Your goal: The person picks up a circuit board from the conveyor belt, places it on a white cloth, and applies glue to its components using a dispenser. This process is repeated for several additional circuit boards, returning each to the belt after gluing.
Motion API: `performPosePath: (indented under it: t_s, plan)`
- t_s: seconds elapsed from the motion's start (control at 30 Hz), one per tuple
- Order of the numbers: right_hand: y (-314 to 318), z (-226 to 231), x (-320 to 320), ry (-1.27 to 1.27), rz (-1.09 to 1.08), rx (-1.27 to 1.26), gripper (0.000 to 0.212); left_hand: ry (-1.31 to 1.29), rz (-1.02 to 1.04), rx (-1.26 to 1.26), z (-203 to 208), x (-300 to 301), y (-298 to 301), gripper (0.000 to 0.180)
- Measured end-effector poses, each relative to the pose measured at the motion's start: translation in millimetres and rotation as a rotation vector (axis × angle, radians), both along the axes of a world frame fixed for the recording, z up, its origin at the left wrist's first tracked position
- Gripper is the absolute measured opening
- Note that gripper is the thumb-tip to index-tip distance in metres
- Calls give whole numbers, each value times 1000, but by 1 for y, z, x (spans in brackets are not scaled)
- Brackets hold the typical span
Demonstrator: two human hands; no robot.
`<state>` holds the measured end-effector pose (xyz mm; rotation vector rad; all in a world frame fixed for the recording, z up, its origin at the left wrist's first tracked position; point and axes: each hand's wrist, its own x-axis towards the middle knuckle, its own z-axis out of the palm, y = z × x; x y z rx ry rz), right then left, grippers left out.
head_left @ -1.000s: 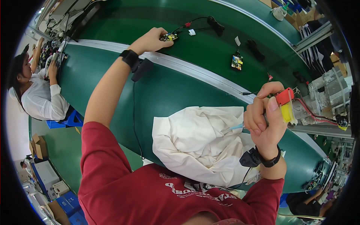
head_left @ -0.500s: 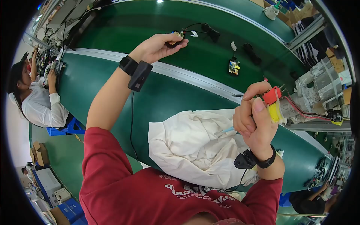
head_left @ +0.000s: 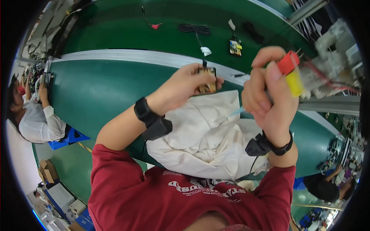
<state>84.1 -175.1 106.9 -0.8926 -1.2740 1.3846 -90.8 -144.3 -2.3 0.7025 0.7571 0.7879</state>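
Note:
A small circuit board [head_left: 208, 81] with a black cable end at its far edge is gripped in my left hand [head_left: 189, 82], thumb on top, just past the white cloth [head_left: 196, 127]. My right hand [head_left: 271, 90] is raised on the right and blurred, its fingers curled round a red and yellow device [head_left: 289, 63]. Thin metal prongs stick up from the red part. Below the fingers a light blue pointed tip [head_left: 237, 111] juts out toward the left. Whether tip and device are one piece, I cannot tell.
Across the metal rail [head_left: 115, 54], on the far green surface, lie another circuit board [head_left: 235, 47], a coiled black cable [head_left: 194, 29] and a red-ended lead [head_left: 155, 26]. A plastic-wrapped fixture [head_left: 331, 57] stands at right. A seated person [head_left: 38, 119] works at left, another [head_left: 323, 188] at lower right.
My left hand has come nearer with the circuit board, from the far surface to beside the cloth. My right hand keeps its hold and has risen slightly. The view has shifted.

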Motion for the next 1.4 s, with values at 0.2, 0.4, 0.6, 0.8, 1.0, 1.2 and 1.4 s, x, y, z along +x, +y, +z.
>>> performPosePath:
  t_s: [0.2,0.4,0.6,0.8,1.0,1.2,1.4]
  plan:
    - [12,12,11,-14,-80,52,32,-14,-266,28,11,23,-39,37]
    - [19,-13,17,158,144,103,34,-13,-328,40,-7,37,-60,42]
    - [15,-16,2,135,180,51,35,-125,-208,46,-8,38,-59,34]
    - [15,-16,-2,112,218,34,36,-137,-232,46,-5,36,-58,32]
    - [13,-14,-2,107,250,45,38,-142,-244,66,-8,35,-60,36]
    - [13,-11,5,97,257,59,40,-121,-238,112,-9,39,-58,31]
    - [14,-11,2,105,292,68,43,-84,-223,104,-7,36,-60,30]
